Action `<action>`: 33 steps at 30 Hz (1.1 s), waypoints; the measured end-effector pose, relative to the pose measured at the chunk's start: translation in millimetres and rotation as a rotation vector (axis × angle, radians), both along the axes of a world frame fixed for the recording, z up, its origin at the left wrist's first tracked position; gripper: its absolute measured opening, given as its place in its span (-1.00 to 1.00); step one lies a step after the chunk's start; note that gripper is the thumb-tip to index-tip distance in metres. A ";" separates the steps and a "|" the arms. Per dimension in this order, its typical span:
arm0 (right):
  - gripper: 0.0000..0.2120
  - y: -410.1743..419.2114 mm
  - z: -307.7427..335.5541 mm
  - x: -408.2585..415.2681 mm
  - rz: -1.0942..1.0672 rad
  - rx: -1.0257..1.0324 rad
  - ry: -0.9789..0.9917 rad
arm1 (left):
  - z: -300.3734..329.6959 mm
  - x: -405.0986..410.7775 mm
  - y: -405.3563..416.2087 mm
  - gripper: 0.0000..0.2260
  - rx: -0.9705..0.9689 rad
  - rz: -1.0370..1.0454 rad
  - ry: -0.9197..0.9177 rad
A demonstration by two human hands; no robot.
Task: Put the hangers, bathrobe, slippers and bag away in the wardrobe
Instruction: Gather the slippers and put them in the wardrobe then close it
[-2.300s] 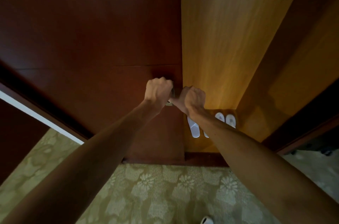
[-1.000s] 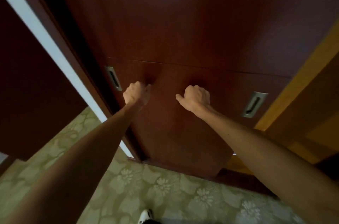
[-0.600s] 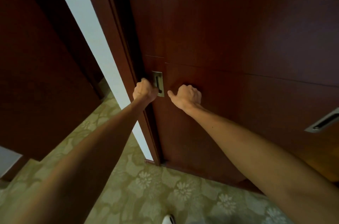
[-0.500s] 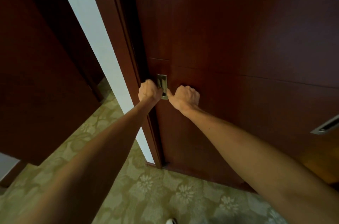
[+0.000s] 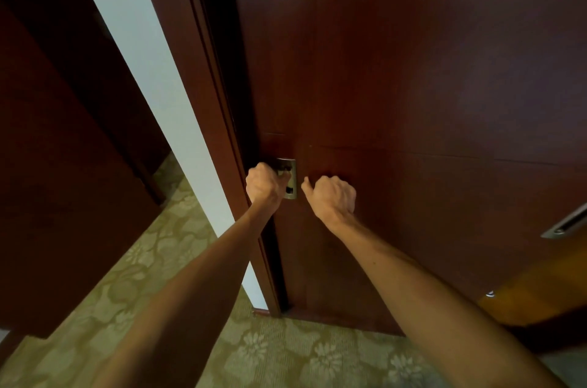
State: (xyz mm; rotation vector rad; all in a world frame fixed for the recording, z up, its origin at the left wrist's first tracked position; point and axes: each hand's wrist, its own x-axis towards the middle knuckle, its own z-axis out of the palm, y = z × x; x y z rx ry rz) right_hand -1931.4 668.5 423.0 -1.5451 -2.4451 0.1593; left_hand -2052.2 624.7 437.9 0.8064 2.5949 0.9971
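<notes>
Dark reddish wood filled most of the view: the wardrobe's sliding door (image 5: 413, 70) stood across the opening, its left edge drawn up against the frame (image 5: 203, 101), with only a strip of lighter, honey-coloured interior (image 5: 533, 292) showing at the lower right. Beneath lay a pale green carpet (image 5: 286, 356) with a flower pattern, and a white wall strip (image 5: 143, 70) ran down beside the frame. A second recessed metal pull (image 5: 568, 222) sat at the right margin. None of the hangers, bathrobe, slippers or bag could be seen; they were presumably behind the door panel, though nothing confirmed it. The door looked tall, stiff and fairly heavy, something that would slide on its track rather than swing, and its smooth veneer offered no purchase, so the sensible place to take it was the small metal flush handle (image 5: 289, 179) near its left edge. The left hand (image 5: 265, 181) was curled there, fingertips hooked into that recess. The right hand (image 5: 330, 197) was a loose fist just beside the handle, knuckles at the panel, gripping nothing.
</notes>
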 end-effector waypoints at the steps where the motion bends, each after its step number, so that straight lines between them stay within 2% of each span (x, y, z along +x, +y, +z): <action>1: -0.43 1.0 0.8 4.6 0.001 -0.001 -0.002 | 2.0 1.4 1.5 -0.67 -0.007 -0.014 0.004; 20: -0.40 29.7 0.2 90.8 -0.037 -0.043 0.002 | 8.1 74.6 36.4 -0.77 -0.090 -0.134 0.066; 33: -0.38 53.1 -2.4 149.5 -0.055 -0.086 0.039 | 4.5 131.8 63.1 -0.73 -0.140 -0.184 0.119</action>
